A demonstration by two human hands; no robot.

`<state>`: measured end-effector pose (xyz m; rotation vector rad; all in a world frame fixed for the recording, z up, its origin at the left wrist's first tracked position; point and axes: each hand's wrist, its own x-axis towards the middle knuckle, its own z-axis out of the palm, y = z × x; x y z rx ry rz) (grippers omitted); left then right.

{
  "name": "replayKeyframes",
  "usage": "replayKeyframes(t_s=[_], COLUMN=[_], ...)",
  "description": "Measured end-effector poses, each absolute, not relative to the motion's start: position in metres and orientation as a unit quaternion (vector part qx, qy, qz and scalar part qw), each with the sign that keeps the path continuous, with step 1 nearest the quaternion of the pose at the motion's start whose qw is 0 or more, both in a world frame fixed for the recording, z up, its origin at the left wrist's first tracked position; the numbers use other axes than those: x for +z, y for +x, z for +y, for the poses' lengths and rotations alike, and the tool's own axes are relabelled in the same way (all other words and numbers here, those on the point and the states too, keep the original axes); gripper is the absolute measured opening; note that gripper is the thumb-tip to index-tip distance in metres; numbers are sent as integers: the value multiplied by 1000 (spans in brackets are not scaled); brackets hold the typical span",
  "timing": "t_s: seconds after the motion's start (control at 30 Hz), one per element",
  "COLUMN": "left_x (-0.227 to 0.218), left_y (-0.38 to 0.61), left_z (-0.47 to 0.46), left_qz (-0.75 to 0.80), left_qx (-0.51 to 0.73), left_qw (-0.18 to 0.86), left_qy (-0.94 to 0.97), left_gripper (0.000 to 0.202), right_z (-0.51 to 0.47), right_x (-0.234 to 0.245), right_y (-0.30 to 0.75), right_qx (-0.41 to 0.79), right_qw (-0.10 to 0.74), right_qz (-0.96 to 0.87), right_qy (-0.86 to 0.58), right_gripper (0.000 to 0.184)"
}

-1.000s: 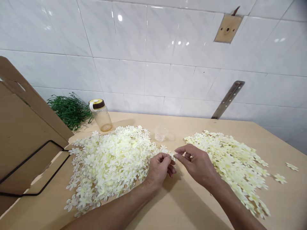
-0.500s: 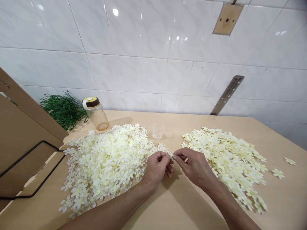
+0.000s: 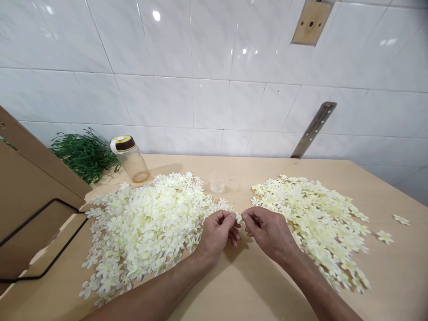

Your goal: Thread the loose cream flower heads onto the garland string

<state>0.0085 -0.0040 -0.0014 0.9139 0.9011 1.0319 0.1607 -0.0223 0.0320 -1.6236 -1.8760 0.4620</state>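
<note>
Head view: hands (image 3: 217, 232) pinched narrow, apparently on one flower (image 3: 238, 218); blossom heaps (image 3: 150, 218) flanking, clear cup (image 3: 218, 183) beyond, bottle (image 3: 133, 165) by greenery (image 3: 85, 156).

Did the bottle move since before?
No. Judged against the tiled wall, the bottle stands in the same place; only the camera's view shifted.

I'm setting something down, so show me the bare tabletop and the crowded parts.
Bare tabletop: between the forearms, nearer than the left hand and right hand; a strip along the wall behind the clear cup; right of the right flower pile, nearer than the two loose flowers. Crowded: the left side, with cardboard, greenery, bottle and left flower pile.
</note>
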Motion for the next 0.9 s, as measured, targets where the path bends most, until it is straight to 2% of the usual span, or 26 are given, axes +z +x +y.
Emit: replayKeyframes(t_s=[0.3,0.67,0.9], left_x=[-3,-1,1], left_y=[9,8,8], left_z=[-4,-5,-5], left_qz=[403,411,411], left_qx=[458,447,445], left_qw=[671,671,680], left_qy=[421,426,413], left_gripper=[31,33,31], right_z=[-23,-25,-25], right_x=[29,31,28], right_y=[161,160,157], right_qx=[239,171,260], right_qw=[350,328,361], right_qz=[-687,-717,-659], right_qy=[-590,-590,-606], right_gripper=[21,21,18])
